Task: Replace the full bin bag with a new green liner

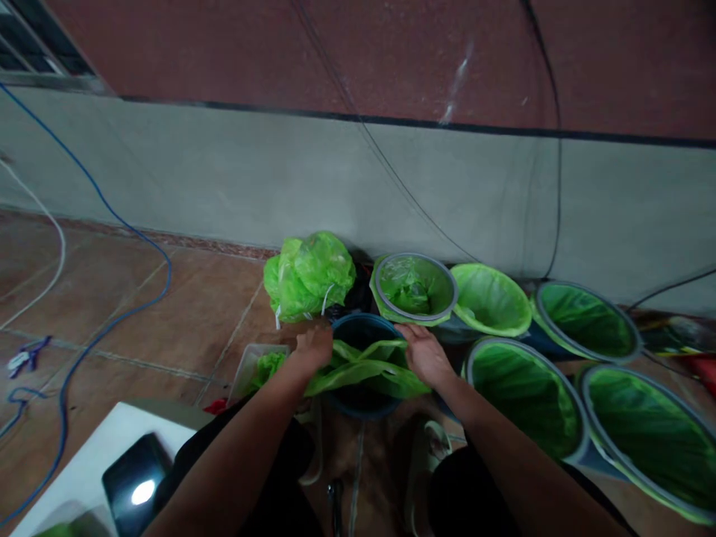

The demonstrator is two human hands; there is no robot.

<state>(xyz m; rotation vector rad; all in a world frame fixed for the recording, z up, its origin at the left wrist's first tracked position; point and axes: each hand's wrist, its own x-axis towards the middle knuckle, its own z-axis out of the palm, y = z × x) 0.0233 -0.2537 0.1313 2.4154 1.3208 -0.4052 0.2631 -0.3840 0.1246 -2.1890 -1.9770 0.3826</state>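
Note:
A green plastic bag [374,371] stretches between my two hands across the mouth of a dark blue bin [366,326]. My left hand [314,344], slightly blurred, is closed on the bag at the bin's left side. On the right, my right hand [424,353] grips the bag's other side near the rim, its fingers pointing inward. The bag's opening is partly spread and its lower part hangs in the bin. Beside my left wrist, a translucent container [250,367] holds crumpled green plastic [271,365].
Several bins with green liners stand at right, including a grey-rimmed bin [526,395]. A filled green bag [310,276] lies by the wall [224,179]. A blue hose [112,324] crosses the tiles. A phone [134,477] rests on a white surface [92,447] at left.

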